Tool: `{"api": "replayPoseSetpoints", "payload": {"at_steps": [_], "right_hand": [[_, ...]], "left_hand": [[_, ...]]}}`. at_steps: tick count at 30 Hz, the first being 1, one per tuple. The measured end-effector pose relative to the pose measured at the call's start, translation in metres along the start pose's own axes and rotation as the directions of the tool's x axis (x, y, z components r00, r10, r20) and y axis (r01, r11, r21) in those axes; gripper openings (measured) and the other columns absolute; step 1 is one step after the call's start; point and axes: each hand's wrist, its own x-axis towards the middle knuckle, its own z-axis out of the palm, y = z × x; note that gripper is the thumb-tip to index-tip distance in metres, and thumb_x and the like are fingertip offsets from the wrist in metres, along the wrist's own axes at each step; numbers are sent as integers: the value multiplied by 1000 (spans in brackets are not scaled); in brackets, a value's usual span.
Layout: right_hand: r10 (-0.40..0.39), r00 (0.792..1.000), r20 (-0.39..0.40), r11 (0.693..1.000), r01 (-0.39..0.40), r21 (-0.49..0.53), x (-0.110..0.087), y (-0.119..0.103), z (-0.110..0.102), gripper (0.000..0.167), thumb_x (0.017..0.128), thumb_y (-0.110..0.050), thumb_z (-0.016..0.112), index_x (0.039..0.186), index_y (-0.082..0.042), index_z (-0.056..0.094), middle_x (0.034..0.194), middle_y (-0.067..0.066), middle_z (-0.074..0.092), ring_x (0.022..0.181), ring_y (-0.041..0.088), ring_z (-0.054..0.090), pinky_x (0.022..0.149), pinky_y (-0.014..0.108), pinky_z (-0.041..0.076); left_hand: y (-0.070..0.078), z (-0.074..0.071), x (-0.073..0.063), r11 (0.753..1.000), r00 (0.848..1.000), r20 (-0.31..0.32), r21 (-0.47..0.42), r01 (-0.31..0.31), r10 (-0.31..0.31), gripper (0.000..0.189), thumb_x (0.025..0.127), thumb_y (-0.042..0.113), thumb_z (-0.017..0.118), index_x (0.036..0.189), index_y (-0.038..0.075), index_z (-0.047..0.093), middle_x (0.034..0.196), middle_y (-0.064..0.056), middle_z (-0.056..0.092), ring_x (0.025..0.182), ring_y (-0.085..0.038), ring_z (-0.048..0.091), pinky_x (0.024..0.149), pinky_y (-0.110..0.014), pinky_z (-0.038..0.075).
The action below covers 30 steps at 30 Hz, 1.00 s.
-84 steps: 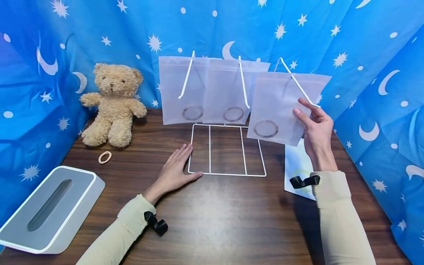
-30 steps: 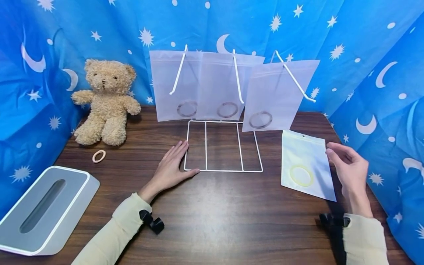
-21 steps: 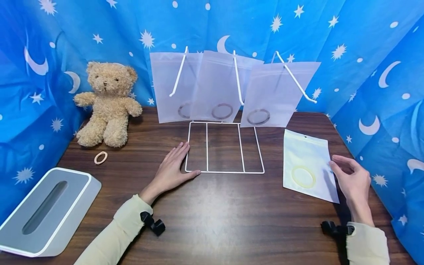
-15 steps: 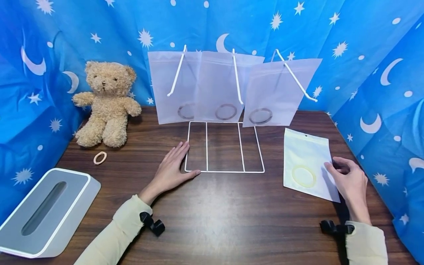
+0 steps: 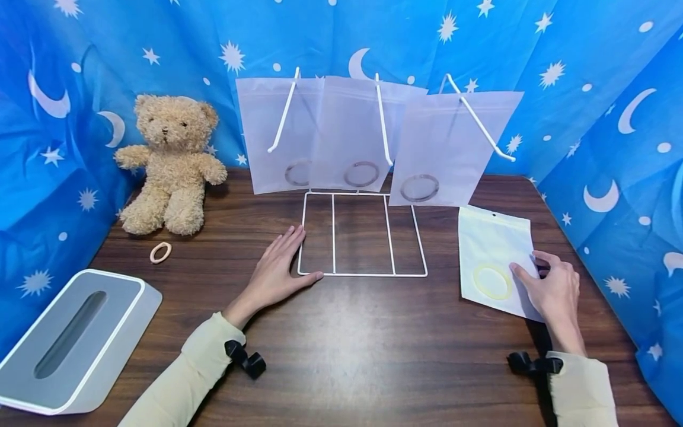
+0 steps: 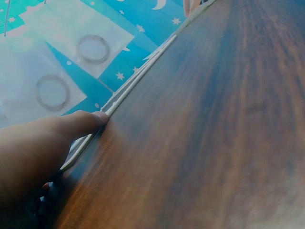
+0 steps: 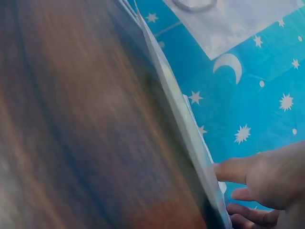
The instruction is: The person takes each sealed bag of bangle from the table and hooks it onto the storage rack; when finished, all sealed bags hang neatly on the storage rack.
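A white zip pouch (image 5: 480, 237) with a yellow ring showing through lies on the table at the right in the head view. My right hand (image 5: 555, 290) is at its right edge, thumb over the front and bent fingers by the edge, with a gap between them. My left hand (image 5: 274, 273) rests at the left front corner of a white wire rack (image 5: 363, 275), its thumb touching the front bar. Three whitish pouches, a left pouch (image 5: 267, 136), a middle pouch (image 5: 349, 130) and a right pouch (image 5: 437, 142), hang on the rack's hooks, each with a ring inside.
A teddy bear (image 5: 173, 154) sits at the back left of the wooden table (image 5: 331, 356). Before it lies a small pale ring (image 5: 160, 252), and a grey-white tissue box (image 5: 80, 338) stands at the front left. Blue curtains (image 5: 603, 59) with stars and moons enclose the table.
My right hand has let go of the right hanging pouch, drawn down to the table, and moved left over the edge of the lying pouch. My left hand has stayed at the rack.
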Motion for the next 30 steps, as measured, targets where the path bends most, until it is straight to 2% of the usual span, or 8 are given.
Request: {"api": "replayPoseSetpoints", "payload": {"at_steps": [8,12,18,20,23,25,27,30], "right_hand": [[65,998,6,997,-65,-29,-3,-4,0,74,96,-36,62,146,11,33,138,39,34,126,53,26,104,65,22],[51,999,1,997,-50,-64,-2,-8,0,72,96,-34,62,145,12,34,136,40,37,123,55,28,104,66,22],[65,998,-1,998,-65,2,-2,-7,1,74,95,-32,64,148,9,31,137,38,39,126,53,28,105,65,20],[76,997,-3,996,-76,42,-1,-4,0,73,94,-34,65,148,5,34,139,36,40,126,50,32,103,64,24],[82,997,-3,992,-81,100,0,-1,0,63,94,-36,66,144,-3,47,136,28,48,116,42,41,90,51,36],[73,997,-1,985,-72,158,0,1,0,55,93,-38,66,138,-8,57,130,22,54,106,34,44,78,41,36],[54,998,13,975,-56,213,0,4,-1,48,94,-38,65,134,-11,62,127,15,57,105,27,45,75,31,34],[1,1000,26,959,-9,283,-1,9,-5,43,96,-35,63,133,-13,64,131,7,59,113,22,46,78,23,36]], "left_hand": [[0,3,0,1000,1000,12,0,2,-2,101,83,70,61,154,5,30,160,-7,25,147,-24,16,118,-43,11],[0,1,1,1000,1000,9,7,7,-8,101,83,71,60,154,5,30,159,-7,26,147,-24,16,118,-44,12],[1,-1,0,1000,1000,13,8,13,-13,101,82,69,61,154,5,30,159,-7,26,147,-24,16,118,-43,12],[2,-1,0,1000,1000,17,10,17,-17,101,83,70,61,154,5,30,160,-6,25,147,-23,15,118,-43,11],[2,-1,-1,1000,1000,18,7,19,-19,101,83,69,61,154,6,29,160,-6,25,147,-23,15,118,-43,11],[2,-1,-1,1000,1000,17,5,19,-19,101,83,69,62,154,6,29,159,-7,26,147,-23,15,118,-43,11],[2,-1,0,1000,1000,16,5,14,-14,101,82,69,62,154,6,30,159,-7,26,147,-24,15,118,-44,11],[3,-1,0,1000,1000,15,9,12,-12,100,82,69,62,154,6,30,159,-7,27,147,-24,16,118,-45,12]]}}
